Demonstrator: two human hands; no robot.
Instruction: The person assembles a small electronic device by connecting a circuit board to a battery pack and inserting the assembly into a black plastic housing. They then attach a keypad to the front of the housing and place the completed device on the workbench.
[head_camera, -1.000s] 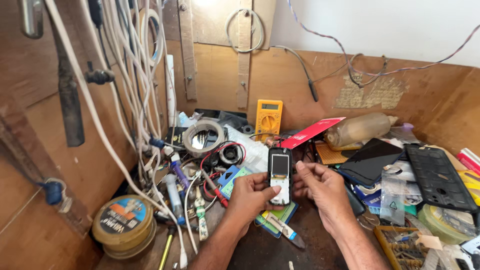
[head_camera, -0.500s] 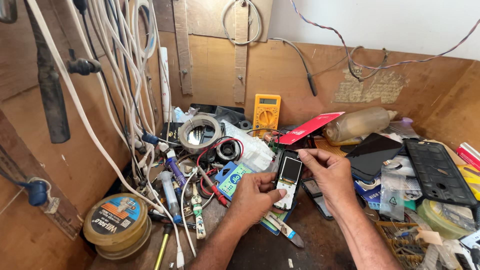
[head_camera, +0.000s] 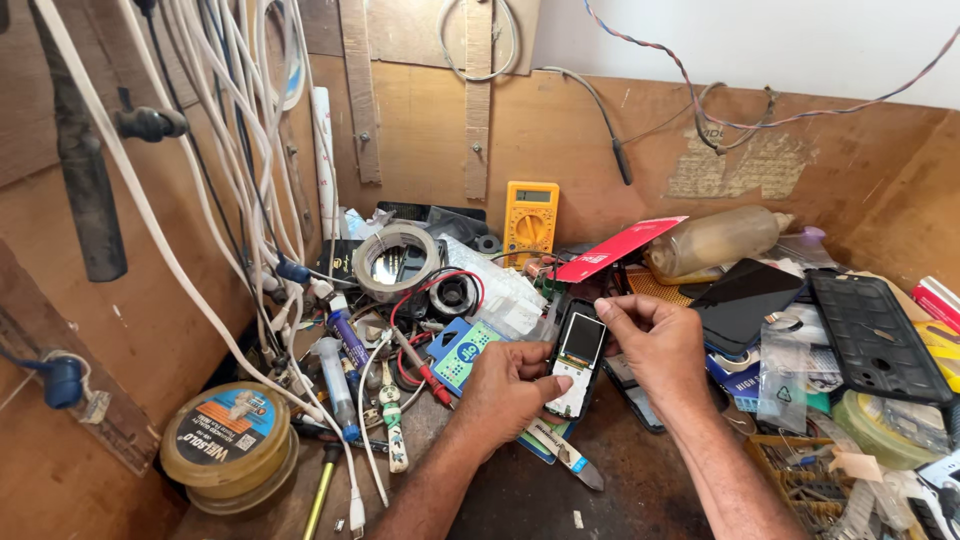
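Small phone (head_camera: 578, 357) w/ bare screen held upright over cluttered counter (head_camera: 620, 480); left hand (head_camera: 510, 390) clamps its lower end, right hand (head_camera: 655, 345) pinches top edge; mid-disassembly, likely needs careful prying next.

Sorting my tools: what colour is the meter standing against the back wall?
Yellow-orange, with a dark dial; the meter shows best in the head view.
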